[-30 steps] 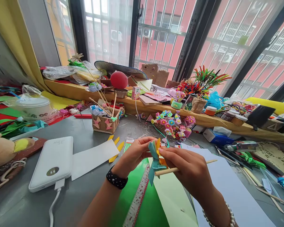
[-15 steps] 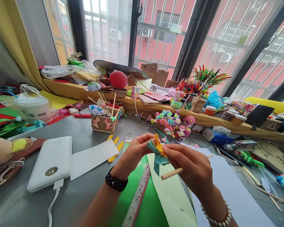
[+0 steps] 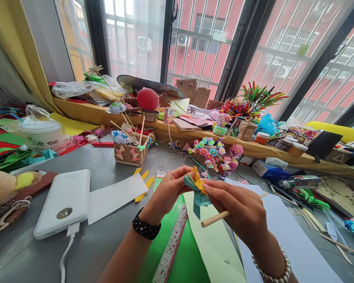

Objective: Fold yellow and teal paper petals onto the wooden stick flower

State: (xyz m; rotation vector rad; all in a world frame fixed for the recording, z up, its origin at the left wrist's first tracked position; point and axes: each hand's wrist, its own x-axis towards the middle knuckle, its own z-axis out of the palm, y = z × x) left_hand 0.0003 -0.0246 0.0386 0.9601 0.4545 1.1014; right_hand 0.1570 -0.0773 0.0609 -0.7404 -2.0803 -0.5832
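Both my hands meet over the table's middle around a small folded paper piece (image 3: 197, 188) of teal and yellow-orange paper. My left hand (image 3: 167, 192), with a black band at the wrist, pinches its left side with closed fingers. My right hand (image 3: 242, 208), with a bead bracelet, pinches the paper from the right and also grips a wooden stick (image 3: 215, 218) that slants out below the fingers. Under the hands lie a green sheet (image 3: 183, 255), a pale green sheet (image 3: 212, 247) and a patterned ruler (image 3: 172, 247).
A white power bank (image 3: 65, 200) with cable and a white paper (image 3: 115, 196) lie at left. A cardboard box of sticks (image 3: 131, 153), a paper-flower bunch (image 3: 214, 153) and craft clutter fill the window sill. White sheets (image 3: 286, 236) and loose sticks lie at right.
The paper piece has risen and turned a little between my fingers, and the stick's free end has dropped lower and tilted. Both hands stay in much the same place.
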